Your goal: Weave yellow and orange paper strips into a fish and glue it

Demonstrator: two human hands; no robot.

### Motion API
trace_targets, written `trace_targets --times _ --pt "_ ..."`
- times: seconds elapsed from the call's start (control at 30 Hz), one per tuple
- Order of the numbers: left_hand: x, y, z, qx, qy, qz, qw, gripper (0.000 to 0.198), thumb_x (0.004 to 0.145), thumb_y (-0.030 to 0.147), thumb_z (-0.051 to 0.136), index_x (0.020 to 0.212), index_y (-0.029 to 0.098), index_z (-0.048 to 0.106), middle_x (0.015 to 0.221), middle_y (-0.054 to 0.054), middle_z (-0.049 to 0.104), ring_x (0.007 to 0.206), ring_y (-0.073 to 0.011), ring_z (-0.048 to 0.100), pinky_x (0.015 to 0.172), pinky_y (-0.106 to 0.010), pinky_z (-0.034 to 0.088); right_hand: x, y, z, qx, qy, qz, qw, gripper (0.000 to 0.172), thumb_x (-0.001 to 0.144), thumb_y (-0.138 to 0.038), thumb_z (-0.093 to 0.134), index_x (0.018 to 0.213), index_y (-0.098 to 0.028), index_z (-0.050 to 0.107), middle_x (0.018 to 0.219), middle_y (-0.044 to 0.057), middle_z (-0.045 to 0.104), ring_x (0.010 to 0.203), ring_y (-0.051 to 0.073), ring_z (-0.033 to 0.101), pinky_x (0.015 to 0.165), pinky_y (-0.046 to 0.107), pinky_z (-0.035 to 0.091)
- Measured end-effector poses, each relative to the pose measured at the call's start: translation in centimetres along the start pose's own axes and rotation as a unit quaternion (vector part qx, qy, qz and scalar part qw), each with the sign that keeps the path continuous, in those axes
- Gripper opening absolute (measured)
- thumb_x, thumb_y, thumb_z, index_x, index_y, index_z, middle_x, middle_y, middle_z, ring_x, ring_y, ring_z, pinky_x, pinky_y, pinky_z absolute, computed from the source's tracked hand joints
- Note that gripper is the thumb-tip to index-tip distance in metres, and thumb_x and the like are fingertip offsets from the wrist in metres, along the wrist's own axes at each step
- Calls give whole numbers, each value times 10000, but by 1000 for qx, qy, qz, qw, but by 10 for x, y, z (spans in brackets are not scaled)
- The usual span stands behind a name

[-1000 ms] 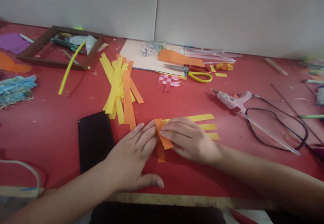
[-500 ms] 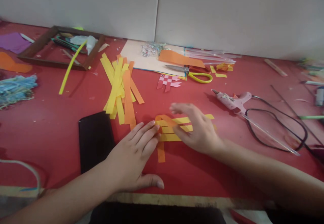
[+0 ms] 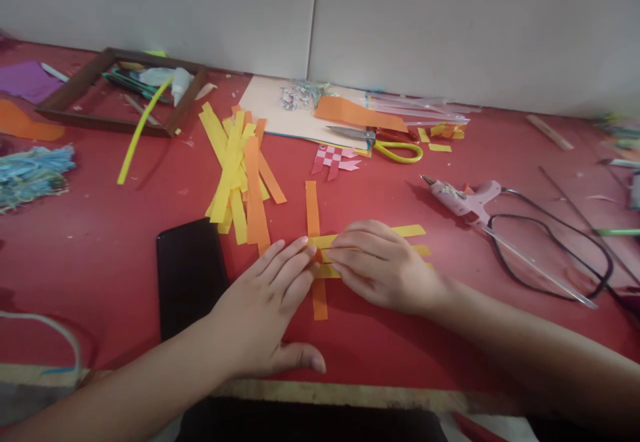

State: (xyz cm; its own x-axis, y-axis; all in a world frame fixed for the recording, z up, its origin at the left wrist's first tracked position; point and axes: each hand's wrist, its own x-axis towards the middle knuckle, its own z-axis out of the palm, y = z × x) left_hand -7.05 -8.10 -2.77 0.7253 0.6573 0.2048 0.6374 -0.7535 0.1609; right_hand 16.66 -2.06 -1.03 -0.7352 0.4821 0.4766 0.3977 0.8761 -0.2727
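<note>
Three yellow paper strips (image 3: pixel 409 231) lie side by side on the red tabletop (image 3: pixel 410 355). An orange paper strip (image 3: pixel 312 205) crosses them near their left ends, sticking out above and below. My left hand (image 3: pixel 270 309) lies flat, its fingertips on the left end of the strips and its thumb stretched out on the table. My right hand (image 3: pixel 387 265) rests palm down over the yellow strips, fingers extended and lying on them, covering their middle. A black flat object (image 3: pixel 190 275), like a phone, lies beside my left forearm.
Loose yellow and orange strips (image 3: pixel 233 175) are heaped left of the hands. Behind are a pink woven paper fish (image 3: pixel 330 157) and yellow-handled scissors (image 3: pixel 399 152). A pink glue gun (image 3: pixel 460 203) with its cord lies right. A wooden frame (image 3: pixel 113 125) stands back left.
The orange strip was folded over to the right; now its upper part lies straight out, away from me. My right hand has come down onto the yellow strips. My left hand has stayed put.
</note>
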Motion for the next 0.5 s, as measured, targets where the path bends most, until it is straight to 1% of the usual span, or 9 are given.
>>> trace_targets --times 0.17,0.3,0.5 --pt "-1 0 0 5 1 -6 1000 1052 756 889 292 1318 39 556 1422 -188 539 1398 -362 363 1184 -476 141 -4 0 5 -2 -29 -9 1000 161 895 -177 607 1030 -144 686 984 77 745 921 216 674 841 388 575" --pt "-1 0 0 11 3 -2 1000 1031 764 882 297 1301 46 568 1418 -188 543 1368 -357 402 1182 -477 142 -6 1 7 -10 -48 -2 999 170 908 -200 601 1033 -135 696 1031 89 746 940 227 681 840 396 584" --pt "0 1 0 21 11 -2 1000 1025 782 864 295 1327 30 537 1404 -184 557 1346 -333 432 1186 -468 150 -5 1 7 7 -50 1 999 163 931 -187 572 1019 -146 703 1008 90 754 926 211 690 859 399 583"
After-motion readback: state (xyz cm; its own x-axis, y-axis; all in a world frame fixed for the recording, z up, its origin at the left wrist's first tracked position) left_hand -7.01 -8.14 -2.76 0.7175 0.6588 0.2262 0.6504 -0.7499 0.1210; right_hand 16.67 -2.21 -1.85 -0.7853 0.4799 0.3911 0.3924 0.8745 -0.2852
